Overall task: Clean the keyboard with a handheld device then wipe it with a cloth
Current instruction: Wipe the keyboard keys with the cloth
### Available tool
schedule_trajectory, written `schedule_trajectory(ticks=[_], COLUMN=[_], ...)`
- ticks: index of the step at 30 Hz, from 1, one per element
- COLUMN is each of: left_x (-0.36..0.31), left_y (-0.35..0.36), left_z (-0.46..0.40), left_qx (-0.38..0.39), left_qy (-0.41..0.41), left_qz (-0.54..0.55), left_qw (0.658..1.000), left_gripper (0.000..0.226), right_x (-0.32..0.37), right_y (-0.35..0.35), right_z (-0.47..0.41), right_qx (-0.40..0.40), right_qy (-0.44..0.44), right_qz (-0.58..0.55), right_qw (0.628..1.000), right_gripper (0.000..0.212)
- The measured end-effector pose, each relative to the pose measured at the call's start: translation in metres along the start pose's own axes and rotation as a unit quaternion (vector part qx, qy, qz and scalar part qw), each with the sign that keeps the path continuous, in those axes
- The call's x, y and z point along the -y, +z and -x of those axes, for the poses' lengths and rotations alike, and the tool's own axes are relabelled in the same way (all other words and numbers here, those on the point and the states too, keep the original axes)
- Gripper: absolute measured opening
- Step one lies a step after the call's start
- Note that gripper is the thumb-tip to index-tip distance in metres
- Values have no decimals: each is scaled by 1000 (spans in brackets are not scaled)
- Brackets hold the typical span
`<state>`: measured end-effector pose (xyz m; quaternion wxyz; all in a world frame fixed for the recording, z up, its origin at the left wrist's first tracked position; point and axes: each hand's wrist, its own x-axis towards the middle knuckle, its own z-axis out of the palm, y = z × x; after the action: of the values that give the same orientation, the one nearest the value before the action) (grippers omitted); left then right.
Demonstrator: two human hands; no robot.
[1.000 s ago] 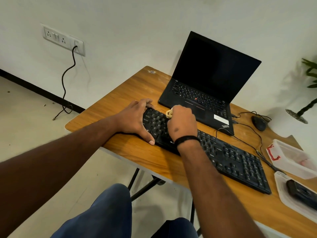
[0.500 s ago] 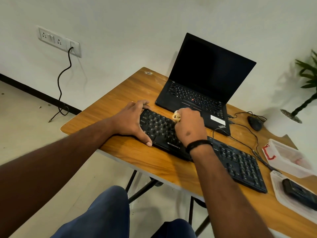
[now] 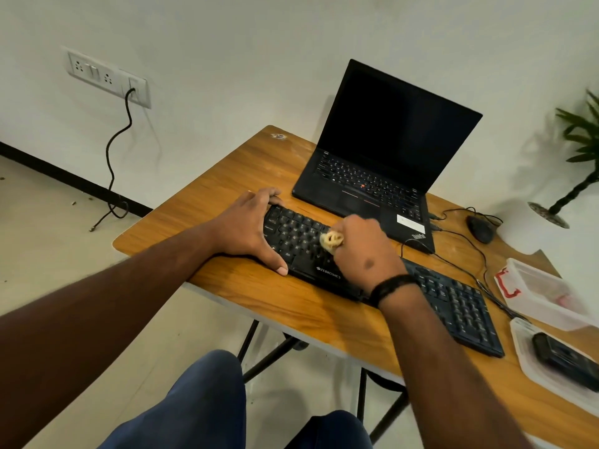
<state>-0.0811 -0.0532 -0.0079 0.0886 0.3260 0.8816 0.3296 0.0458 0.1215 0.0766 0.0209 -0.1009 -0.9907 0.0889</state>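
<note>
A black keyboard [image 3: 453, 306] lies slantwise across the wooden table [image 3: 227, 189]. My left hand [image 3: 249, 228] grips its left end, thumb on the table in front and fingers curled over the far corner. My right hand [image 3: 363, 247] is curled round a bunched pale yellow cloth [image 3: 330, 241] and presses it onto the keys in the left half of the keyboard. Only a small wad of the cloth shows beside my thumb. A black handheld device [image 3: 564, 361] lies in a clear tray at the right.
An open black laptop [image 3: 382, 157] stands just behind the keyboard. A mouse [image 3: 479, 228] and cables lie to its right. A clear plastic box [image 3: 544, 296] and a clear tray [image 3: 531, 367] sit at the right edge. A plant [image 3: 580, 150] stands beyond.
My right hand with the cloth has slid a little rightward and nearer over the keys. My left hand keeps its grip on the keyboard's end. The camera has tilted slightly.
</note>
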Motion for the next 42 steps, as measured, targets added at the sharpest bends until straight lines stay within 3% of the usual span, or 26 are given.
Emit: schedule_trajectory(ticks=[3, 10, 14, 17, 19, 22, 25, 27, 30, 37, 42], left_x=[2, 7, 9, 5, 6, 10, 9, 6, 4, 2, 2], left_y=[0, 3, 3, 2, 3, 5, 4, 2, 2, 2, 3], left_z=[0, -6, -5, -4, -5, -8, -7, -6, -4, -2, -2], left_qx=[0, -6, 0, 3, -3, -17, -1, -1, -7, -6, -14], left_qy=[-1, -4, -2, 1, 4, 16, 10, 9, 9, 8, 14], left_qz=[1, -11, -9, -6, -3, 0, -10, -13, -3, 1, 1], left_qw=[1000, 1000, 1000, 1000, 1000, 1000, 1000, 1000, 1000, 1000, 1000], left_gripper=[156, 160, 159, 154, 149, 127, 146, 157, 153, 153, 148], right_x=[10, 40, 20, 23, 44, 60, 32, 9, -14, 8, 47], right_y=[13, 37, 12, 6, 20, 58, 57, 48, 37, 48, 67], right_z=[-20, 28, 34, 7, -1, 9, 21, 32, 45, 68, 64], right_qx=[-69, -1, 58, -33, -52, -16, -16, 12, 47, 8, -8], right_qy=[59, -47, -32, 4, -34, -152, -181, -177, -139, 25, -41], right_qz=[-17, 81, 33, -13, -20, 28, 52, 63, 93, 83, 56], right_qw=[996, 996, 997, 999, 998, 988, 982, 982, 985, 996, 998], right_gripper=[14, 23, 22, 14, 18, 34, 41, 47, 54, 61, 60])
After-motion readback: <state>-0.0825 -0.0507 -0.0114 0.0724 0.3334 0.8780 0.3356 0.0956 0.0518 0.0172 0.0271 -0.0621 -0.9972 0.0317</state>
